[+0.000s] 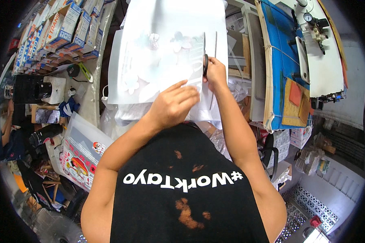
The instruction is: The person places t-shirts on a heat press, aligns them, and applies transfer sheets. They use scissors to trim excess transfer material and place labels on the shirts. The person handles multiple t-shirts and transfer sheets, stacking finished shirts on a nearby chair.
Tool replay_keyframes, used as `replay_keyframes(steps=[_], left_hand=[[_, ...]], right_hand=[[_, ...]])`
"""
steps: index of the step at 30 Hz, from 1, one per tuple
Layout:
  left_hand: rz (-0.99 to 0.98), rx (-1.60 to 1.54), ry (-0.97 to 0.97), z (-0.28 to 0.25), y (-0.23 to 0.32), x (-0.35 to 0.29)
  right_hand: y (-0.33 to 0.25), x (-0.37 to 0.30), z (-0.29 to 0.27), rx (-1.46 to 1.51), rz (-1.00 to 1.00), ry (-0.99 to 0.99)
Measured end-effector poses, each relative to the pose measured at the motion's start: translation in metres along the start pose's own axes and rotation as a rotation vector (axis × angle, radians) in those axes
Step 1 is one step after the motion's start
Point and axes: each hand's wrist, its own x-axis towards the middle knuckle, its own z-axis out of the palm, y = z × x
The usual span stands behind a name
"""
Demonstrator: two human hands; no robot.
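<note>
At twelve o'clock, we are cutting a white printed sheet (158, 60).
Our left hand (172, 106) is pressing it flat, fingers extended; our right hand (215, 73) is gripping black-handled scissors (205, 60).

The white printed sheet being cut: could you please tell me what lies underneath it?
Under the white sheet, crumpled clear plastic sticks out along its near edge, and more white sheeting shows at its left edge. The surface beneath is covered and cannot be seen.
</note>
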Motion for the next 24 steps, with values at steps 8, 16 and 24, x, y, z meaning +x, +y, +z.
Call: replay_keyframes(steps=[8, 16, 24], left_hand=[[-0.779, 0.586, -0.182, 0.018, -0.049, -0.041], [-0.284, 0.452, -0.201, -0.028, -0.199, -0.028], [-0.102, 0.129, -0.204, 0.032, -0.112, -0.006]], right_hand=[[0.011, -0.009, -0.052, -0.092, -0.1, -0.094], [0.086, -0.147, -0.081, 0.025, 0.274, -0.423], [0.088, -0.128, -0.026, 0.152, 0.13, -0.207]])
